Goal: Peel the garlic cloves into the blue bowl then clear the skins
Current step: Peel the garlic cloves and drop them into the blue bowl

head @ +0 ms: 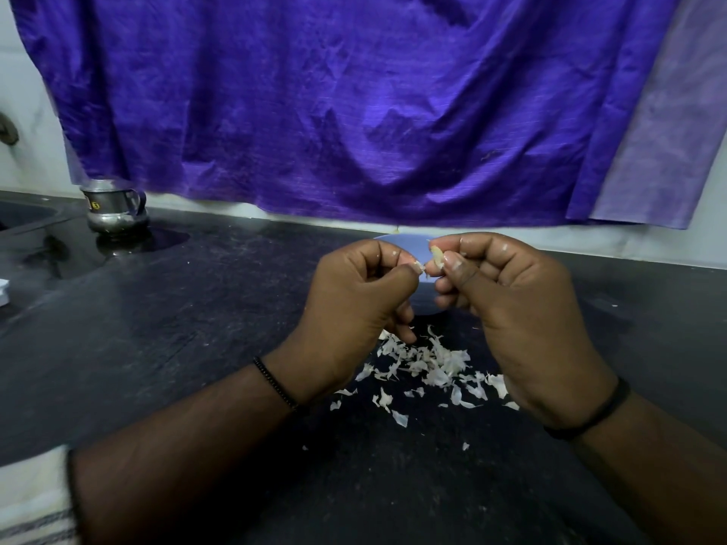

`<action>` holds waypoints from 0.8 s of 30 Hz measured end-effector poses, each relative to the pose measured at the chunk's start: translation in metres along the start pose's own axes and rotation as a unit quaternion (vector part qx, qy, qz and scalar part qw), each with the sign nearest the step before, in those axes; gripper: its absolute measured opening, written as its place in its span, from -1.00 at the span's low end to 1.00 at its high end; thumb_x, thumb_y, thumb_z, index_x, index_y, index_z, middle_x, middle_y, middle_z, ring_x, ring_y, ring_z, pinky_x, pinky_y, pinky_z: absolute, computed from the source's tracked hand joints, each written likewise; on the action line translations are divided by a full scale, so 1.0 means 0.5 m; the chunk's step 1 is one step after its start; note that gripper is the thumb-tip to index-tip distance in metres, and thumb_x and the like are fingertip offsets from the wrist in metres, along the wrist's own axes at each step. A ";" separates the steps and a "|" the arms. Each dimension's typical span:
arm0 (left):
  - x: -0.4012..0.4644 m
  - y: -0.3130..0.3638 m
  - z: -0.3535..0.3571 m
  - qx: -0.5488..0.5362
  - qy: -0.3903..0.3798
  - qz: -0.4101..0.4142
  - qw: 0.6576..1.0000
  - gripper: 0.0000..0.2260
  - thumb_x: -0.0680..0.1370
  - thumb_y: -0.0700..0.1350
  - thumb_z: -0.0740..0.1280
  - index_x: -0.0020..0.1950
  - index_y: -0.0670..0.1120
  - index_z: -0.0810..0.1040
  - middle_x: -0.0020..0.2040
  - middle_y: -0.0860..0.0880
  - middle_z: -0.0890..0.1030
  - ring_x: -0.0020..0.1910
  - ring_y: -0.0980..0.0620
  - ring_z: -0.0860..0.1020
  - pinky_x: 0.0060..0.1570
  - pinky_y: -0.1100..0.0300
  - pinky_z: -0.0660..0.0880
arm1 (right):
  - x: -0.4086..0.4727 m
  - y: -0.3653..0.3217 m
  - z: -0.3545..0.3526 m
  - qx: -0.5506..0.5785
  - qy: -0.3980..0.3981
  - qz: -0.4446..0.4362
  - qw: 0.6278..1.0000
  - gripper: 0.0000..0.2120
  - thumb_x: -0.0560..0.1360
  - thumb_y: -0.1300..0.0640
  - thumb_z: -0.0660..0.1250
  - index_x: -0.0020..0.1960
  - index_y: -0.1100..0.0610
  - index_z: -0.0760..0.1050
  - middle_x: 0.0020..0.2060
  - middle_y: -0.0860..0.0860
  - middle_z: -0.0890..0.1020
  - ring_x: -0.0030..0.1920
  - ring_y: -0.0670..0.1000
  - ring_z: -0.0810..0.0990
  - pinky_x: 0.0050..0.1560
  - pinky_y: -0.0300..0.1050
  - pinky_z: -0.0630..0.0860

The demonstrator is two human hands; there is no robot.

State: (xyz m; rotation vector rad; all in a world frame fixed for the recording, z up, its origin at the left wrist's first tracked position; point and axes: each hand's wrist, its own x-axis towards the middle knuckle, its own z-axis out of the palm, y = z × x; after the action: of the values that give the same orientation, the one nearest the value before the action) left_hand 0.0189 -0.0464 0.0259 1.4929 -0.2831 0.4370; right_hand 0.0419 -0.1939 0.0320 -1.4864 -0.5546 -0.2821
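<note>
My right hand (pixel 511 308) pinches a small pale garlic clove (pixel 436 258) between thumb and fingertips, held above the blue bowl (pixel 409 245). My left hand (pixel 354 308) pinches a bit of skin at the clove's left end (pixel 420 266), fingers curled. The bowl stands on the dark counter behind both hands and is mostly hidden by them; its inside cannot be seen. A heap of white garlic skins (pixel 425 363) lies on the counter below and between my wrists.
A steel jug (pixel 114 208) stands at the back left beside a sink edge (pixel 23 222). A purple cloth (pixel 354 112) hangs over the back wall. A striped white cloth (pixel 31 501) lies at the front left corner of the black counter (pixel 196 308).
</note>
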 end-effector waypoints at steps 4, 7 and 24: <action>-0.001 -0.003 -0.001 0.023 -0.001 0.017 1.000 -0.92 0.56 -0.35 0.32 -0.12 -0.24 0.57 -0.45 -0.03 0.53 -0.50 0.06 0.49 -0.51 0.14 0.53 | 0.001 -0.006 0.000 0.042 0.005 0.015 0.999 -0.86 0.55 0.31 0.34 0.04 0.15 0.62 -0.18 0.10 0.72 -0.21 -0.03 0.64 -0.15 -0.17 0.62; -0.003 -0.005 -0.001 0.043 0.006 0.042 0.998 -0.95 0.56 -0.29 0.36 -0.09 -0.25 0.59 -0.41 -0.01 0.55 -0.47 0.06 0.50 -0.49 0.11 0.55 | 0.000 -0.008 0.000 0.041 0.013 0.008 0.999 -0.87 0.52 0.30 0.37 0.05 0.17 0.61 -0.19 0.11 0.72 -0.22 -0.03 0.65 -0.16 -0.18 0.62; 0.002 -0.004 -0.007 -0.013 0.024 0.026 0.999 -0.92 0.50 -0.26 0.43 -0.06 -0.27 0.66 -0.36 -0.09 0.60 -0.44 0.03 0.51 -0.48 0.19 0.54 | -0.003 -0.003 -0.001 -0.047 -0.003 -0.046 0.998 -0.84 0.50 0.31 0.42 -0.07 0.06 0.64 -0.24 -0.02 0.72 -0.24 -0.07 0.69 -0.20 -0.27 0.58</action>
State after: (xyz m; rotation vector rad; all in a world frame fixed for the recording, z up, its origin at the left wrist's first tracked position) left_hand 0.0202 -0.0429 0.0240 1.4499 -0.2903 0.5083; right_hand 0.0397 -0.1948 0.0326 -1.5551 -0.6230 -0.3789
